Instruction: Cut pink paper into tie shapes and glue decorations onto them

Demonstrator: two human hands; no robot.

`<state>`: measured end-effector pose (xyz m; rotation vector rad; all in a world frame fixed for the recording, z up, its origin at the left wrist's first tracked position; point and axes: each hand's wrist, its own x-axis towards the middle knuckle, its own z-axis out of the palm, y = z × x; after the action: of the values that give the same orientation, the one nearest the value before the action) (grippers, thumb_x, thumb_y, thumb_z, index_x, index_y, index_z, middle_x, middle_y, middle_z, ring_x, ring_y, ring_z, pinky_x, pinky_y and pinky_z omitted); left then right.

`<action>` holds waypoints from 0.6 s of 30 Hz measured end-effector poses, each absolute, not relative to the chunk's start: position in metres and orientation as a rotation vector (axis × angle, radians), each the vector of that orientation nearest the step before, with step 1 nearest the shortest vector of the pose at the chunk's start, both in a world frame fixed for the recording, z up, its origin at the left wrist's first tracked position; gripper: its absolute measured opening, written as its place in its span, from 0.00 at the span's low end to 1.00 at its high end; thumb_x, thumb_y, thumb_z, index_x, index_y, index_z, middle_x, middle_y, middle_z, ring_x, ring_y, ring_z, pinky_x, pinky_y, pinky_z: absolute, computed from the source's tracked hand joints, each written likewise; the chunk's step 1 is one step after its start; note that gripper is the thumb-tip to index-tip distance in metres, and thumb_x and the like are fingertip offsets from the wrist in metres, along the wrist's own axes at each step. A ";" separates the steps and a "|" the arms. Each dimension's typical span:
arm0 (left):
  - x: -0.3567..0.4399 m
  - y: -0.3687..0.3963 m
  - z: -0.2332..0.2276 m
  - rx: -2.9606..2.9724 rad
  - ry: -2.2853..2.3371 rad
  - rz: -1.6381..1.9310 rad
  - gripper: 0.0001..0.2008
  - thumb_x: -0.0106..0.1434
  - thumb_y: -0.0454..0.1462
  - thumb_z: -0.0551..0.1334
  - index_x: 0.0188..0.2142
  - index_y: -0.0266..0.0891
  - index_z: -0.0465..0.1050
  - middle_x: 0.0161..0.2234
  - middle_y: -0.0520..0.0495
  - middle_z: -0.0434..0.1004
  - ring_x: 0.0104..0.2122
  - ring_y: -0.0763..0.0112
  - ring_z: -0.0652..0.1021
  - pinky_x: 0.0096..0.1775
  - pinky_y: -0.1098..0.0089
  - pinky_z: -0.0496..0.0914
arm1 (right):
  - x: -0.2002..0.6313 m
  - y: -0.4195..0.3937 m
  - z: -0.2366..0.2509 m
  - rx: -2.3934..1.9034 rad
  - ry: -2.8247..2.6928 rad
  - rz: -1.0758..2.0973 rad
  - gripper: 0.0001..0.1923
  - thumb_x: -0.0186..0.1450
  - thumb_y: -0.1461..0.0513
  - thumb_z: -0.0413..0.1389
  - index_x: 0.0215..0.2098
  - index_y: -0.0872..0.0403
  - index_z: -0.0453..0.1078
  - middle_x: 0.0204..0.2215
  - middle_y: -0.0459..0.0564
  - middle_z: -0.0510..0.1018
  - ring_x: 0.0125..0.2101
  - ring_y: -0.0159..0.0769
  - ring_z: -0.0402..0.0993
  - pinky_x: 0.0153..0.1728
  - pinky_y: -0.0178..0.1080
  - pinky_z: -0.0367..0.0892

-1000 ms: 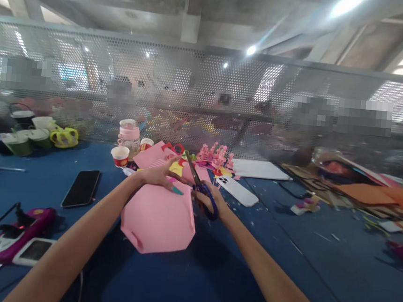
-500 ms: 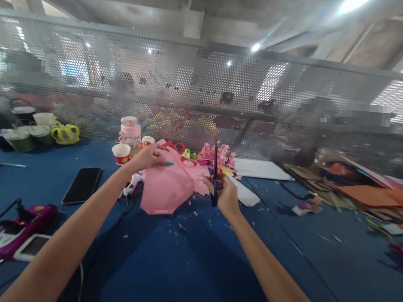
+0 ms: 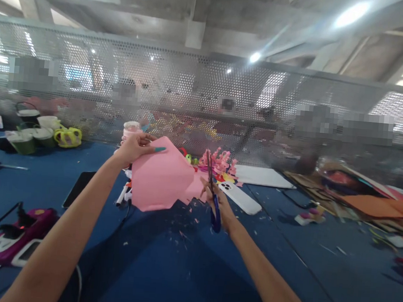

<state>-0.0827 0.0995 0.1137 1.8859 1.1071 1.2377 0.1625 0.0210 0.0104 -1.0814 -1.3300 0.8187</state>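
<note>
Pinched in my left hand [image 3: 136, 146] is the upper left corner of a pink paper sheet [image 3: 160, 180], which hangs tilted above the table with trimmed, angled edges. My right hand [image 3: 220, 204] grips blue-handled scissors [image 3: 215, 197], their blades pointing up and away from me, just right of the sheet and apart from it. Another pink paper piece [image 3: 196, 188] lies behind, between the sheet and my right fingers. Beyond the scissors are pink paper flowers [image 3: 221, 161]. A white phone [image 3: 241, 198] lies right of my right hand.
Small scraps dot the blue table [image 3: 163, 270]. At left are a black phone [image 3: 78, 188], a purple power strip [image 3: 21, 234] and green-and-white cups [image 3: 24, 142]. A white board [image 3: 264, 176] and orange sheets [image 3: 376, 205] lie right. A perforated metal screen [image 3: 192, 94] stands behind.
My left hand has drawn the pink sheet up and to the left, covering the red-and-white cups. The scissors have tipped leftward and come lower, and more of the white phone shows.
</note>
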 end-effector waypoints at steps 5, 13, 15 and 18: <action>-0.080 0.093 0.118 1.988 1.008 1.066 0.22 0.44 0.41 0.67 0.39 0.34 0.70 0.22 0.51 0.72 0.22 0.76 0.70 0.24 0.75 0.62 | 0.149 0.009 0.018 -0.928 -1.242 1.051 0.26 0.45 0.42 0.57 0.33 0.52 0.68 0.26 0.49 0.74 0.28 0.39 0.73 0.30 0.40 0.69; -0.058 0.101 0.102 1.751 0.925 1.177 0.23 0.45 0.45 0.66 0.39 0.35 0.69 0.28 0.48 0.74 0.28 0.73 0.72 0.29 0.73 0.65 | 0.131 0.001 0.020 -0.915 -1.026 1.127 0.18 0.38 0.53 0.66 0.19 0.54 0.65 0.11 0.39 0.66 0.12 0.27 0.63 0.14 0.32 0.62; -0.055 0.101 0.095 1.592 0.803 1.139 0.24 0.47 0.51 0.63 0.37 0.36 0.69 0.27 0.48 0.73 0.27 0.71 0.73 0.28 0.72 0.66 | 0.131 0.004 0.021 -0.874 -0.941 1.106 0.19 0.38 0.53 0.65 0.19 0.53 0.64 0.12 0.39 0.67 0.13 0.28 0.64 0.13 0.33 0.61; -0.048 0.097 0.085 1.552 0.769 0.915 0.24 0.43 0.51 0.66 0.34 0.36 0.70 0.25 0.49 0.74 0.26 0.71 0.74 0.28 0.72 0.68 | 0.135 0.010 0.022 -0.847 -0.843 1.074 0.19 0.38 0.52 0.65 0.20 0.53 0.63 0.14 0.40 0.69 0.13 0.30 0.65 0.12 0.34 0.62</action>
<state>-0.0478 0.0974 0.0846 1.5520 0.7687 0.9153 0.1355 0.0096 0.0217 -0.8475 -0.8434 1.0741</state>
